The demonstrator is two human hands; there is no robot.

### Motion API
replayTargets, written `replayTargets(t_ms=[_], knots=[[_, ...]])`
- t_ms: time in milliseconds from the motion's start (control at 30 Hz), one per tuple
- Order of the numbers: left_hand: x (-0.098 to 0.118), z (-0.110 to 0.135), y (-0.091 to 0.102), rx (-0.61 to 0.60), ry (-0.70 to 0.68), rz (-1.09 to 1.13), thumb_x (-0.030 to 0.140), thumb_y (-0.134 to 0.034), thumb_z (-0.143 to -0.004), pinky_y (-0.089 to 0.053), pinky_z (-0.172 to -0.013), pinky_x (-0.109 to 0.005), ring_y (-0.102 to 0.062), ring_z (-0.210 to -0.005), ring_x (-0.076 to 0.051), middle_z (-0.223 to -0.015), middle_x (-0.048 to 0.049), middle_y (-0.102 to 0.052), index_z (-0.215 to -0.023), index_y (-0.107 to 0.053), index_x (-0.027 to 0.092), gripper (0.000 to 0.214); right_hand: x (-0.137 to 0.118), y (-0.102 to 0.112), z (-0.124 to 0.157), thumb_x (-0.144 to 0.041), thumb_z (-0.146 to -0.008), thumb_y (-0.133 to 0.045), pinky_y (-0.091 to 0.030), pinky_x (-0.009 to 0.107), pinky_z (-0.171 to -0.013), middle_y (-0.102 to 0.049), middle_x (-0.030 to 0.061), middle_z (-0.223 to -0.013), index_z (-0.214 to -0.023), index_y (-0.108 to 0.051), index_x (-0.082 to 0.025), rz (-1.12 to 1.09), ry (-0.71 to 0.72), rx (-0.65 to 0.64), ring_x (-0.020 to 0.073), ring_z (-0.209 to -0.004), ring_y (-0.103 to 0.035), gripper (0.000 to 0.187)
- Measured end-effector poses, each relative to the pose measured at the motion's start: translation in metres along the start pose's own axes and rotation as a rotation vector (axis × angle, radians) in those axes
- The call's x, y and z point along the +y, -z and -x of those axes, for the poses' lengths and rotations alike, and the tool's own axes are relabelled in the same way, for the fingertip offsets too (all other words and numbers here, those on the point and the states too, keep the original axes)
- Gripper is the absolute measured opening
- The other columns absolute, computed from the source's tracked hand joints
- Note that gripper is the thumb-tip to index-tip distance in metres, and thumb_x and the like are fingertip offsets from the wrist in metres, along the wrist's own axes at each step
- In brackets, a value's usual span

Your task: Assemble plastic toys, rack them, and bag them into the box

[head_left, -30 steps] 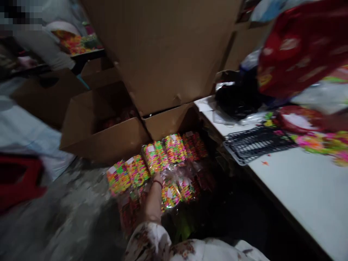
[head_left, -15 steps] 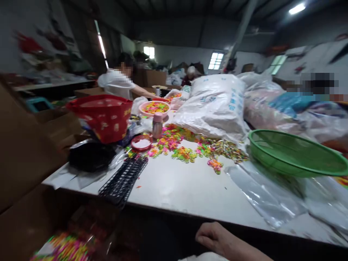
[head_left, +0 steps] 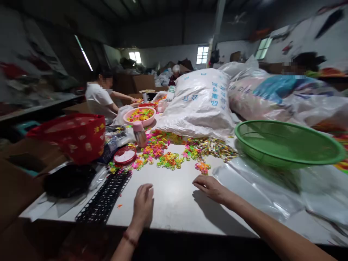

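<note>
Over the near part of the white table (head_left: 171,195), my left hand (head_left: 143,203) hangs with fingers loosely bent and nothing visible in it; a beaded band circles its wrist. My right hand (head_left: 210,186) reaches in from the right, fingers stretched forward and thumb slightly apart, also without anything visible in it. Just beyond its fingertips lies a small cluster of orange and pink plastic pieces (head_left: 202,167). Farther back, yellow-green pieces (head_left: 170,160) and pink pieces (head_left: 154,148) are heaped. A black perforated strip (head_left: 104,197) lies left of my left hand.
A large white woven sack (head_left: 198,105) stands behind the heaps. At right, a green mesh basket (head_left: 288,145) sits by clear plastic bags (head_left: 252,188). Left are a red bag (head_left: 81,141), a pink-capped bottle (head_left: 139,135) and a pink basin (head_left: 126,117). A co-worker (head_left: 99,96) works beyond.
My right hand has risen from below the table edge to above the tabletop, near the orange pieces. My left hand has come into view. The view has shifted.
</note>
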State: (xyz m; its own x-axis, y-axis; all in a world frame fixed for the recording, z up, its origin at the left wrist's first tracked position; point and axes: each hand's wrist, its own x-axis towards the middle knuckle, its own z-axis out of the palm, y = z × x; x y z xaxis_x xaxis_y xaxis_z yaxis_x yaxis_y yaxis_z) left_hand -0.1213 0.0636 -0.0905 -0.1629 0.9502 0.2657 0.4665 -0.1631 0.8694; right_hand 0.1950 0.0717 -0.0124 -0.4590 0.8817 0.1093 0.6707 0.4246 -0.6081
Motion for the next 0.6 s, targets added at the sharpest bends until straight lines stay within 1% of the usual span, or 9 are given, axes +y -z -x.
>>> replayTargets(t_ms=[67,133,200,267,367,467,533,600], knots=[[0.006,-0.039,-0.024,0.104,-0.01,-0.07,0.035,-0.049,-0.088,-0.052,-0.092,-0.039,-0.061,-0.103,-0.023,-0.107,-0.0095,-0.063,-0.099,-0.062,0.02,0.023,-0.005,-0.003,-0.019,-0.037,-0.098,-0.042,-0.048,0.029,-0.076,-0.068,0.0082,-0.09,-0.092,-0.069,-0.019,-0.036,0.082,-0.009,0.0175,-0.08,-0.062,0.034],[0.008,-0.076,-0.044,0.241,0.011,-0.182,0.031,-0.05,-0.087,-0.049,-0.096,-0.042,-0.058,-0.108,-0.025,-0.109,-0.0115,-0.061,-0.1,-0.06,0.018,0.021,-0.009,-0.006,-0.045,-0.035,-0.098,-0.041,-0.048,0.03,-0.08,-0.069,0.009,-0.097,-0.098,-0.069,-0.019,-0.044,0.16,0.005,0.0185,-0.088,-0.062,0.032],[0.007,-0.107,-0.06,0.372,0.018,-0.304,0.032,-0.049,-0.089,-0.044,-0.101,-0.045,-0.052,-0.118,-0.028,-0.12,-0.0153,-0.057,-0.109,-0.058,0.015,0.027,-0.008,-0.01,-0.079,-0.032,-0.098,-0.041,-0.048,0.032,-0.086,-0.068,0.0102,-0.103,-0.102,-0.069,-0.02,-0.009,0.207,0.036,0.0198,-0.094,-0.062,0.031],[0.003,-0.131,-0.073,0.481,0.016,-0.403,0.032,-0.048,-0.091,-0.038,-0.107,-0.046,-0.045,-0.128,-0.031,-0.131,-0.0194,-0.051,-0.118,-0.056,0.011,0.035,0.001,-0.01,-0.119,-0.029,-0.098,-0.04,-0.048,0.035,-0.09,-0.068,0.0116,-0.108,-0.106,-0.068,-0.018,0.049,0.203,0.07,0.021,-0.1,-0.061,0.031],[-0.011,-0.15,-0.087,0.577,0.022,-0.509,0.034,-0.048,-0.092,-0.029,-0.113,-0.051,-0.037,-0.136,-0.035,-0.14,-0.0235,-0.046,-0.127,-0.053,0.008,0.044,0.025,-0.005,-0.185,-0.025,-0.097,-0.039,-0.046,0.037,-0.097,-0.067,0.0137,-0.11,-0.106,-0.067,-0.014,0.132,0.116,0.139,0.023,-0.105,-0.06,0.031],[-0.025,-0.156,-0.094,0.587,0.03,-0.556,0.037,-0.049,-0.092,-0.027,-0.112,-0.055,-0.034,-0.137,-0.038,-0.142,-0.0238,-0.046,-0.133,-0.05,0.009,0.05,0.046,0.006,-0.242,-0.022,-0.096,-0.041,-0.042,0.042,-0.102,-0.066,0.0164,-0.111,-0.104,-0.066,-0.012,0.156,0.056,0.205,0.0251,-0.109,-0.058,0.028],[-0.03,-0.157,-0.096,0.569,0.023,-0.575,0.038,-0.049,-0.093,-0.029,-0.11,-0.056,-0.036,-0.136,-0.038,-0.14,-0.023,-0.049,-0.135,-0.05,0.01,0.051,0.052,0.013,-0.265,-0.025,-0.096,-0.045,-0.042,0.044,-0.101,-0.064,0.0179,-0.113,-0.105,-0.065,-0.011,0.147,0.064,0.23,0.0253,-0.109,-0.058,0.025],[-0.031,-0.157,-0.095,0.534,0.004,-0.579,0.037,-0.048,-0.094,-0.028,-0.11,-0.057,-0.04,-0.133,-0.037,-0.135,-0.0209,-0.055,-0.134,-0.052,0.012,0.048,0.055,0.019,-0.271,-0.032,-0.095,-0.052,-0.045,0.043,-0.097,-0.063,0.0147,-0.115,-0.107,-0.063,-0.012,0.122,0.092,0.245,0.024,-0.107,-0.059,0.026]])
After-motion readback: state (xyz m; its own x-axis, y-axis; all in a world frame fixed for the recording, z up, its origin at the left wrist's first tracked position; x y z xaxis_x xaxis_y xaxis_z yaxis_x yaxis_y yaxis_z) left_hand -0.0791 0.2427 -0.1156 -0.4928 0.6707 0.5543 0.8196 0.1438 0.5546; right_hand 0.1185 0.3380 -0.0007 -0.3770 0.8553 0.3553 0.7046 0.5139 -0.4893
